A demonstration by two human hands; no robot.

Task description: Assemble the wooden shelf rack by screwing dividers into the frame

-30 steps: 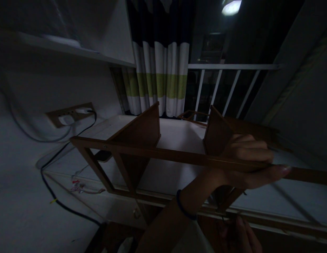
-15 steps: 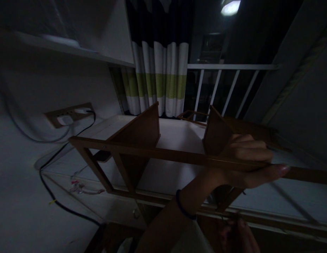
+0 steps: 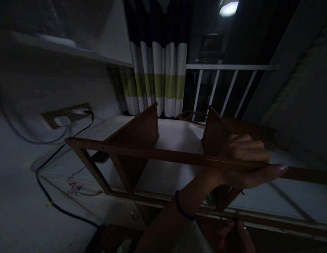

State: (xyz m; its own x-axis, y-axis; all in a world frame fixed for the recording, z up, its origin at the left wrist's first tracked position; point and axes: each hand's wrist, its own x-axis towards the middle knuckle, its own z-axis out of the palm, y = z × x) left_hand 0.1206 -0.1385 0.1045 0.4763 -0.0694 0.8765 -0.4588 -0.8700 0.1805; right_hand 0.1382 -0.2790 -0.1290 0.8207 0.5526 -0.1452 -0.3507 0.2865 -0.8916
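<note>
A brown wooden shelf frame [image 3: 158, 154] stands on a white surface, with a long rail across its near side. My left hand [image 3: 244, 151] is closed around that rail toward the right, fingers on the far side and thumb along the near side. Two upright brown panels, a left one [image 3: 142, 130] and a right one [image 3: 214, 130], stand behind the rail. Low at the frame's bottom rail, my right hand [image 3: 235, 233] has its fingers drawn together. A thin dark piece shows at its fingertips, too dim to name. A small dark pin sticks out beside the right post.
A wall socket [image 3: 65, 116] with plugs and a black cable [image 3: 47, 188] lies left. Behind are a striped curtain [image 3: 159, 77] and white window bars [image 3: 221, 66]. A dark flat object [image 3: 100, 157] lies behind the frame's left end. More brown wooden pieces [image 3: 251, 130] rest at the back right.
The view has shifted very slightly. My left hand keeps its grip on the rail, while my right hand has turned a little below the frame.
</note>
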